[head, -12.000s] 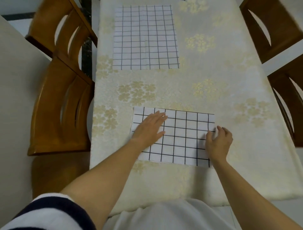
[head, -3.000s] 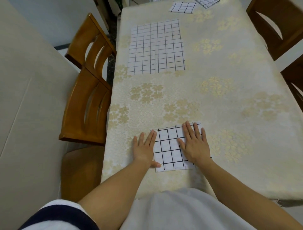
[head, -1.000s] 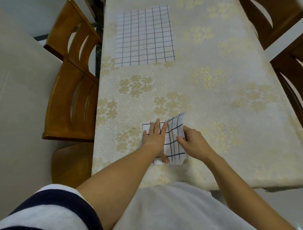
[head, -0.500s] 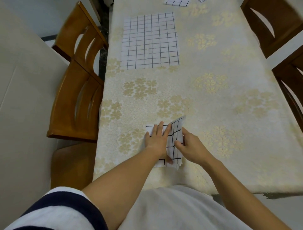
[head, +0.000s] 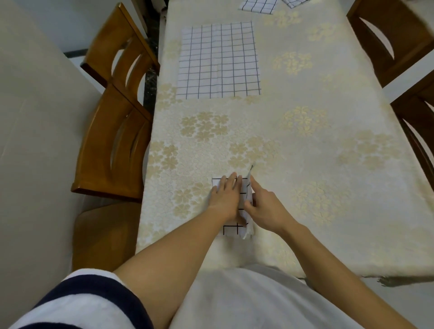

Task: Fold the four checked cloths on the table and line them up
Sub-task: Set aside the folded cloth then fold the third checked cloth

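A small folded white cloth with black checks (head: pixel 234 229) lies near the table's front edge. My left hand (head: pixel 226 196) presses flat on its left half with straight fingers. My right hand (head: pixel 264 207) pinches the cloth's right flap, which stands nearly upright over the left half. A larger checked cloth (head: pixel 219 59) lies spread flat further back on the left. Two more checked cloths, one (head: pixel 257 5) beside the other (head: pixel 294 2), show partly at the far end.
The table wears a cream tablecloth with gold flowers (head: pixel 317 145). Wooden chairs stand on the left (head: pixel 112 131) and on the right (head: pixel 397 44). A beige wall (head: pixel 35 141) runs along the left side.
My right hand has lifted the right flap further, from slanted to nearly upright, swinging it left over my left hand. The left hand stays pressed on the cloth.
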`<state>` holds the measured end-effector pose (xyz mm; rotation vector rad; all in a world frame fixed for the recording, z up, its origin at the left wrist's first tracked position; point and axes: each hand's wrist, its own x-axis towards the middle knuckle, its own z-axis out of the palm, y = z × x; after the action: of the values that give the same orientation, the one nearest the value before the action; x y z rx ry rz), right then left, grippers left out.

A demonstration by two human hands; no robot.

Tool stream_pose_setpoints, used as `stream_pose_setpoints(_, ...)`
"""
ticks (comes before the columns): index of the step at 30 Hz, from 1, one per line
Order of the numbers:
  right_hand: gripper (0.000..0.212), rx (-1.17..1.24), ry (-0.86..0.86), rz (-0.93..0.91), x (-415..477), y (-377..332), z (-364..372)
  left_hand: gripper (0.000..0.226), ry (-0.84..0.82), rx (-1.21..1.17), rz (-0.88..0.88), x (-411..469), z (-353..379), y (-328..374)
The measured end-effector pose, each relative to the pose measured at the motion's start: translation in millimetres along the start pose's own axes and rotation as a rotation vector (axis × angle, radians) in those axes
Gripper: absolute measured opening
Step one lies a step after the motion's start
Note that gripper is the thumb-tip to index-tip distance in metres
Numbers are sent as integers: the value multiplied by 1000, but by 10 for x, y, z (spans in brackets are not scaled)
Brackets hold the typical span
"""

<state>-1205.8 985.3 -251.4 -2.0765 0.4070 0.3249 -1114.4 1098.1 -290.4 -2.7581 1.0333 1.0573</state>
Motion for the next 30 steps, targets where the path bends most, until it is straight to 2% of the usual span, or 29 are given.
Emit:
stream_pose_setpoints(3, 76, -23, -24, 7, 68, -62, 97, 91, 190, -309, 26, -126, 57, -333)
stream_pose_setpoints(5, 78, -31, -46, 4, 155, -112, 193, 67, 298, -421, -52, -228, 91, -546)
stream_pose_setpoints(7, 78, -60, -61, -27, 265, -159, 307, 52, 346, -489, -131, -314, 102, -689)
stream_pose_setpoints(11, 84, -19, -166, -56, 350, -203, 491, 41, 335, -553, -169, -411, 101, -807)
stream_pose_setpoints(13, 84, 37, -159, -46, 307, -178, 487, 41, 357, -559, -173, -415, 100, -809)
stream_pose_setpoints(17, 61, 130, 100, 32, 203, 50, 281, 35, 474, -596, -164, -385, 123, -756)
stream_pose_setpoints(20, 42, 58, 235, 115, 149, 319, 157, 24, 581, -374, 15, -316, 97, -635)
stream_pose_setpoints(21, 39, 34, 261, 164, 142, 401, 149, 24, 544, -282, 113, -276, 71, -561)
stream_pose_setpoints(23, 36, 24, 282, 262, 137, 504, 165, 30, 361, -145, 239, -179, 6, -387)
stream_pose_setpoints(25, 33, 23, 267, 320, 147, 526, 196, 41, 192, -104, 241, -72, -24, -280)
stream_pose_setpoints(27, 31, -13, 221, 347, 178, 503, 220, 48, 157, -111, 190, 10, -34, -234)
stream_pose_setpoints(30, 40, -81, 147, 346, 229, 449, 229, 58, 102, -61, 157, 68, -87, -155)
